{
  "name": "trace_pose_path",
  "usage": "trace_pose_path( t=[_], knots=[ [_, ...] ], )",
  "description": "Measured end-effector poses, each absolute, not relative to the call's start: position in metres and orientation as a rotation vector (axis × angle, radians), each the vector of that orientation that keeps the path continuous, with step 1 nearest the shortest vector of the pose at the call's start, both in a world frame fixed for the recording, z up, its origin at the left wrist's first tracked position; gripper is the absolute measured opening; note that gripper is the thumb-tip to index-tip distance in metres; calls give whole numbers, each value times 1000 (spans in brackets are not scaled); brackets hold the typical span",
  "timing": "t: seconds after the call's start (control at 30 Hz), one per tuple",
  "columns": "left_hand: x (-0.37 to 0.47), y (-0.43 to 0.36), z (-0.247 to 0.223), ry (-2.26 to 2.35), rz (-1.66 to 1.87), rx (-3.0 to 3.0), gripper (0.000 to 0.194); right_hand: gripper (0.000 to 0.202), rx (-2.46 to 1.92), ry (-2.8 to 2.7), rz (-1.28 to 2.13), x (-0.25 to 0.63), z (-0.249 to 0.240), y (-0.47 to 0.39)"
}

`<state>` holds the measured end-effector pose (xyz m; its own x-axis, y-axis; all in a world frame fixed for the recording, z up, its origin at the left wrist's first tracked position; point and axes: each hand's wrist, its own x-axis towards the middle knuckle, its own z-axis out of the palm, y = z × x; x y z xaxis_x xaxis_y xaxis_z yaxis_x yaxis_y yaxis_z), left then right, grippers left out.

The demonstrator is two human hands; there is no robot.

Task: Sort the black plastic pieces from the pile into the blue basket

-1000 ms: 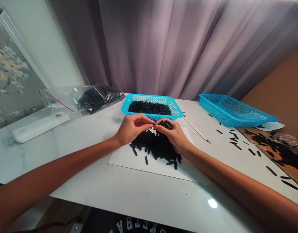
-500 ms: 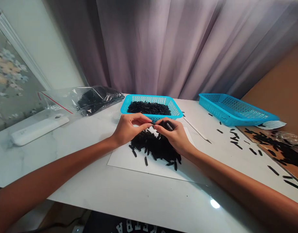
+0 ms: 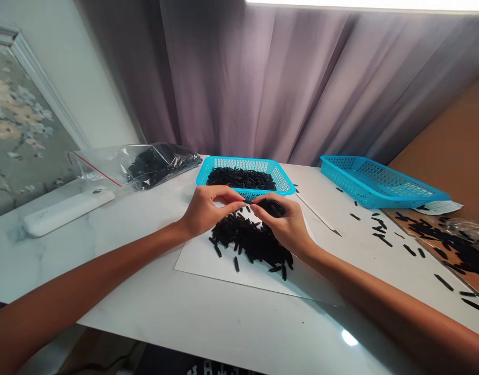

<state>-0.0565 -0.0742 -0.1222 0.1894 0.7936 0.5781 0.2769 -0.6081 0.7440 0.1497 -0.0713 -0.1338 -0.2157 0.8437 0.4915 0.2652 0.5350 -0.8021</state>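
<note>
Between the fingertips of my left hand [image 3: 208, 209] and my right hand [image 3: 282, 219] is a small black piece [image 3: 248, 201], pinched from both sides. More black material shows inside the curl of my right hand. Below both hands, a pile of slim black pieces [image 3: 259, 242] lies on a white sheet [image 3: 219, 271]. Just behind my hands stands a blue basket [image 3: 288, 186] with many similar black pieces in it.
At the left are a white device [image 3: 67, 212] and a clear bag [image 3: 157, 164] of black material. A second blue basket [image 3: 380, 182] stands back right. A thin white tool [image 3: 317, 212] and scattered black pieces [image 3: 382, 239] lie on the right side.
The whole scene sits slightly lower in the view, and a bright light shows at the top. My hands keep nearly the same pinch, with the right fingers slightly shifted.
</note>
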Motion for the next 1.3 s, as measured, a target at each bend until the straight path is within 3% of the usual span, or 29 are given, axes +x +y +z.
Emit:
trace_pose_path(
  t=[0.4, 0.6, 1.13, 1.3],
  knots=[
    [-57, -72, -125, 973, 1408, 1949, 17, 25, -898, -1752, 830, 149, -134, -70],
    [-57, -72, -124, 950, 1414, 1963, 8, 26, -889, -1750, 846, 149, -134, -70],
    [-55, -72, -129, 962, 1338, 1812, 14, 35, -917, -1691, 950, 148, -140, -67],
    [-63, -39, -131, 1126, 1481, 1688, 14, 39, -960, -1657, 975, 147, -144, -66]
  ],
)
